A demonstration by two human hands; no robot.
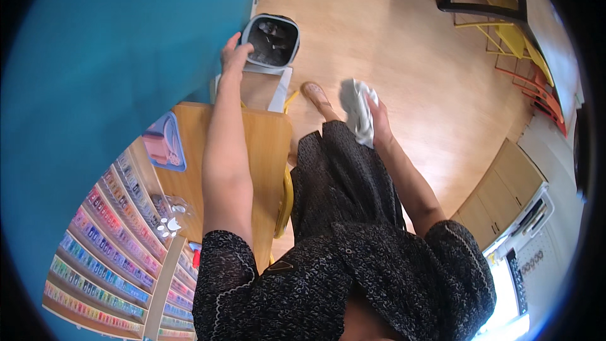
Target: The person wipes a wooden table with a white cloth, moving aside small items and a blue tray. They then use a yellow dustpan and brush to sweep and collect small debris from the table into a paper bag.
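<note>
My left hand (236,57) grips the left side of a grey-rimmed bin (294,41), which has a dark inside with some small scraps in it. The bin is at the top centre, over a small white-edged piece of furniture (281,86) beside a blue wall. To the right and lower, my right hand (379,117) holds a crumpled white cloth (357,110) above the floor, near my dark patterned skirt.
A wooden table (276,145) carries a blue tray (179,155) with pink items; a yellow chair (284,208) stands beside it. Shelves of small coloured bottles (110,227) line the left. Yellow chairs (514,44), a red chair (549,95) and cabinets (499,192) stand right.
</note>
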